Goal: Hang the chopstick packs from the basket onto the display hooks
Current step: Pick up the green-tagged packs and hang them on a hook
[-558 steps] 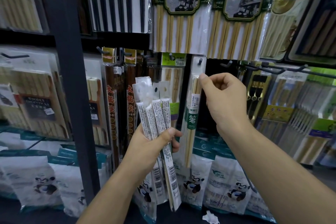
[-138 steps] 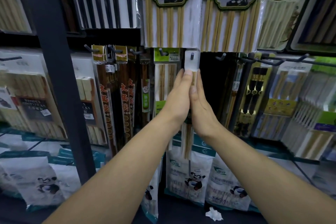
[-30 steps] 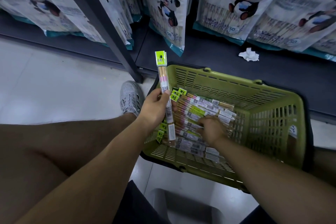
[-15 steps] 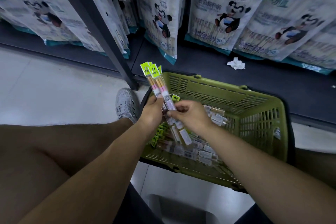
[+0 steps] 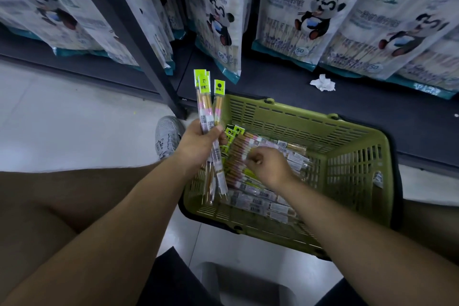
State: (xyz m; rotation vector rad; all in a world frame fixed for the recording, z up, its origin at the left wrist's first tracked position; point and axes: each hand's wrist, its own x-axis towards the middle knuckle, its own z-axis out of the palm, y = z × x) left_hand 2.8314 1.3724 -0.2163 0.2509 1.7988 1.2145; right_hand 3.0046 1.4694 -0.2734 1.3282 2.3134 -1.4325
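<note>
Far left: pale floor (image 5: 62, 119), with the person's bare left leg (image 5: 49, 194) crossing the lower frame. A grey shoe (image 5: 169, 136) sits on the floor just left of the basket, near the foot of a dark upright post (image 5: 119, 20) that slants up through the shelving. The left hand (image 5: 201, 144) is raised over the basket's left side, fingers and thumb clenched around a small fan of held packs (image 5: 208, 107). These stand roughly upright, neon-yellow header cards at the top, at least three cards showing, with pink bands and barcode stickers lower down. Their bottom ends hang below the fist, over the basket's left wall. The green slotted basket (image 5: 352, 169) stands on the floor against the dark bottom shelf (image 5: 372, 107). Inside it is a heap of loose packs (image 5: 258, 196), lying flat and overlapping, with yellow headers toward the left side and white barcode labels scattered across. The right hand (image 5: 270, 166) is down on the heap near the middle of the basket, knuckles up, fingers curled under. Whether it grasps a pack or only rests there cannot be told, as the fingertips are hidden and the hand is slightly blurred. Behind the basket, a crumpled white paper (image 5: 322, 83) lies on the shelf. Tall white panda bags (image 5: 315, 12) line the shelf, "50" printed near their lower edges, running out to the right edge.
</note>
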